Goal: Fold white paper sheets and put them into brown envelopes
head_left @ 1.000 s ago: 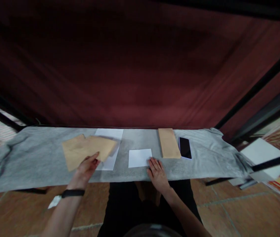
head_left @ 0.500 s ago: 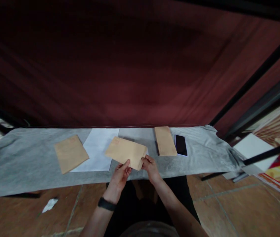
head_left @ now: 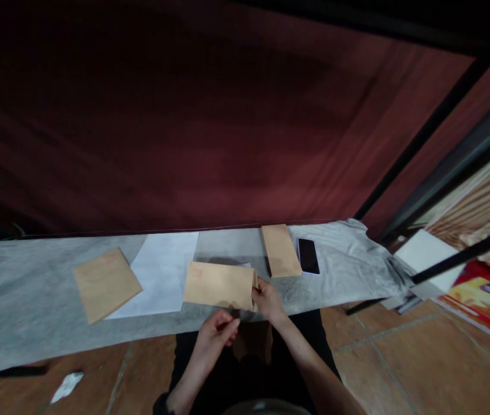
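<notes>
- Grey cloth (head_left: 24, 300) is supporting white rectangular paper sheet (head_left: 164, 271).
- Brown rectangular paper envelope (head_left: 219, 285) is lying right of sheet.
- Right hand (head_left: 267, 299) is pinching envelope's end farther from sheet.
- Left hand (head_left: 214, 336) is curling, off envelope; fingertip contact: cannot tell.

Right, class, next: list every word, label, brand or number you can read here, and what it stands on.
No text is readable.
Central brown rectangular paper envelope: small red print, too blurred.
Left brown paper envelope: reddish mark, too faint.
Red and yellow printed package, far right: blue emblem, too blurred.
</notes>
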The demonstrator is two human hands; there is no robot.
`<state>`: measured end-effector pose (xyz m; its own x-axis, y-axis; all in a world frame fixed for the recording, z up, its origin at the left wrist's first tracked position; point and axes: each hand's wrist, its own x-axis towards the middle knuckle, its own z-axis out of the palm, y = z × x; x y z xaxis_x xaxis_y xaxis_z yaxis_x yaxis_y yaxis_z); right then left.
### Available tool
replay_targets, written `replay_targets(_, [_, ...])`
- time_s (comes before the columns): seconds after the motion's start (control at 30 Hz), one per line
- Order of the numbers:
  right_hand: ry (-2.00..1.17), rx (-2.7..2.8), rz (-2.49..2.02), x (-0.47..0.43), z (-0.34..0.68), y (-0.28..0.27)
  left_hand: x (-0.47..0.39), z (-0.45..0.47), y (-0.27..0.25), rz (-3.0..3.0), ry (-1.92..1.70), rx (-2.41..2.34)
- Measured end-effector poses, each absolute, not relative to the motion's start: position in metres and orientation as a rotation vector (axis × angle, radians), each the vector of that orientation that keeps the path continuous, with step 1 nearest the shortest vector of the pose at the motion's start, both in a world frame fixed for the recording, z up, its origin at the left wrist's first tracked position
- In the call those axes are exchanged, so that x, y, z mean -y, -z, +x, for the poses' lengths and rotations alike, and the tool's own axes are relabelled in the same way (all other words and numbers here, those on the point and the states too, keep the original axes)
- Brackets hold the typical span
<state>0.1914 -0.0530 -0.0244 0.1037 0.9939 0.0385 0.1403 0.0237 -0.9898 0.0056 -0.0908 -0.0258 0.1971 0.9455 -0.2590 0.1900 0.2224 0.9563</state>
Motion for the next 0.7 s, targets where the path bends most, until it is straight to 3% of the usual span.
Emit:
replay_targets(0.1, [-0.99, 1.391, -1.345, 0.063, 0.2, 0.026, 0.084, -0.003, 0.014, 2.113, -0.93, -1.288])
replay_targets(0.23, [-1.042, 1.484, -1.273, 0.075, 0.205, 0.019, 0.06, -0.009, 0.001, 2.786, -0.719, -1.251])
replay_targets(0.5, [-1.162, 1.368, -1.253, 0.079, 0.21, 0.009, 0.041, -0.018, -0.005, 3.026, -0.613, -1.081])
replay_targets(0.7, [-0.855, 1.239, -1.501, 0.082, 0.212, 0.012, 0.043, -0.01, -0.003, 2.969, -0.672, -1.1])
